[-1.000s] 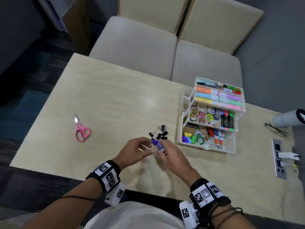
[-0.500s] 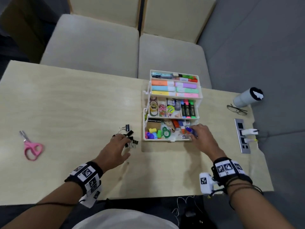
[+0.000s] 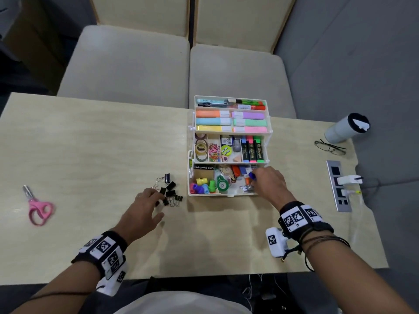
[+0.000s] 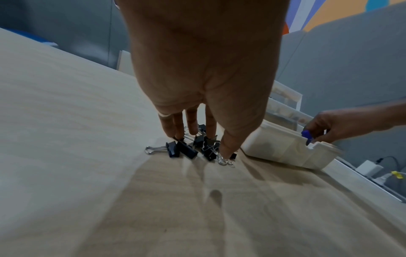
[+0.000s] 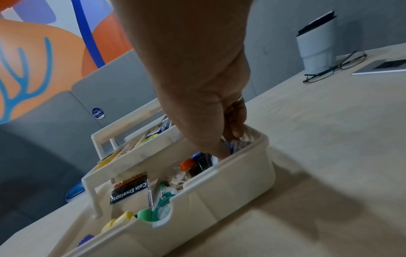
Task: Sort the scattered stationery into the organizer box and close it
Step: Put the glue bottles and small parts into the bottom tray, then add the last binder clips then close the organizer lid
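The white tiered organizer box [image 3: 210, 194] stands open right of the table's middle, its trays full of highlighters, tapes and clips. My right hand [image 3: 255, 177] reaches into the right end of the bottom tray and pinches a purple-capped stick [image 3: 252, 176]; the left wrist view shows the cap [image 4: 306, 134] between thumb and fingers. A pile of black binder clips [image 3: 170, 189] lies just left of the box. My left hand [image 3: 156, 198] hovers over the pile with straight fingertips [image 4: 226, 151] touching clips [image 4: 186, 149]. Pink scissors [image 3: 37, 207] lie far left.
A white tumbler [image 3: 344, 128] and folded glasses [image 3: 330, 148] sit at the table's far right. A socket panel [image 3: 339, 185] with a plugged charger is set into the right edge. Two beige chairs [image 3: 127, 64] stand behind the table.
My right hand carried the purple-capped stick from the table's middle into the box's bottom tray. My left hand let go of it and moved onto the binder clips.
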`<act>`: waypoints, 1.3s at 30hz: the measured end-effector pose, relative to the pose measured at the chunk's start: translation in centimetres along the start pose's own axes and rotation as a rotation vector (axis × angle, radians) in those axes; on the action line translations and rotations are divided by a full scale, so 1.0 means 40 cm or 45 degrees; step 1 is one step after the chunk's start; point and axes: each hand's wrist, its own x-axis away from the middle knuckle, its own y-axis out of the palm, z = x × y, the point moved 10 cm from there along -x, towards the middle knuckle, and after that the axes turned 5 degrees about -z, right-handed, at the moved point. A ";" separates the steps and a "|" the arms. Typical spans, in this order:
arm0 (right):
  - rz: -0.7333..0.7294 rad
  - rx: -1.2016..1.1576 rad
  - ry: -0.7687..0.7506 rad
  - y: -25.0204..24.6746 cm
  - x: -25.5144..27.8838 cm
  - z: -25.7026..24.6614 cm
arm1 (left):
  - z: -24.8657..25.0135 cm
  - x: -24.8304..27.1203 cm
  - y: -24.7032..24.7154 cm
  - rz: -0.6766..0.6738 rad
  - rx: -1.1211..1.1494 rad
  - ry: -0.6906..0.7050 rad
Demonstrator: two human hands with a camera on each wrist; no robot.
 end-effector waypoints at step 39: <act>-0.177 -0.448 -0.333 0.119 0.016 -0.782 | -0.142 -0.020 -0.041 0.006 0.058 -0.108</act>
